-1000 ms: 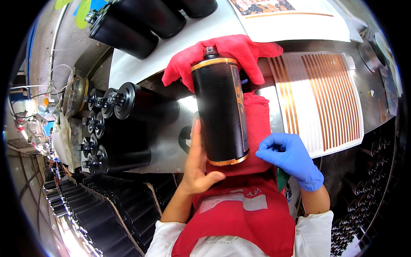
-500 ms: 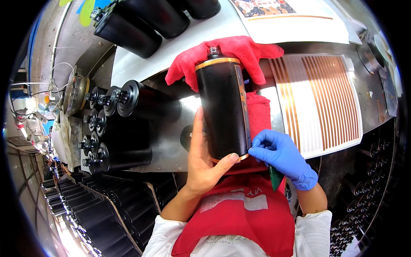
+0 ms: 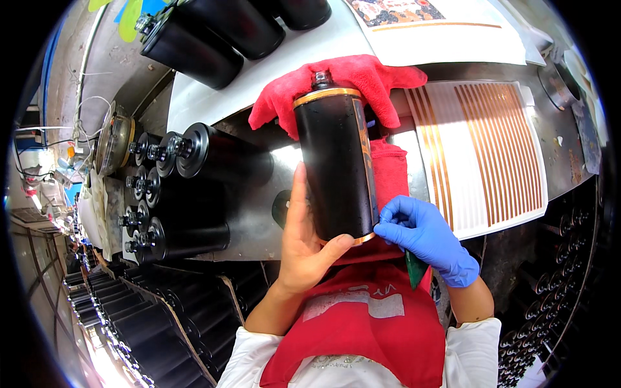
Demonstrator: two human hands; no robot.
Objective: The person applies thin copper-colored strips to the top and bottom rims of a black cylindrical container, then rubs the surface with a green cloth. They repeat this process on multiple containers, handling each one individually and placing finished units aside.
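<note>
A black cylindrical bottle (image 3: 335,168) with a glass neck lies in front of me, its neck pointing away and resting on a bunched red towel (image 3: 275,107). Gold bands ring both its ends, and a patterned panel (image 3: 364,145) shows along its right side. My bare left hand (image 3: 307,252) is wrapped round the lower left of the bottle, thumb over the base edge. In a blue glove, my right hand (image 3: 420,233) pinches at the lower gold band (image 3: 364,239); whatever is between the fingertips is too small to make out. Below that palm sticks out a green scraper-like piece (image 3: 416,269).
Several black bottles (image 3: 187,200) lie stacked on the left of the metal table, with more (image 3: 194,48) at the far left. On the right lies a white sheet of gold strips (image 3: 498,155). A folded red cloth (image 3: 390,174) sits beside the bottle. Racked bottles (image 3: 149,310) flank me.
The bottle has turned very slightly, and my left thumb has slid a little to the left along its base edge. My right hand stays at the lower right edge.
</note>
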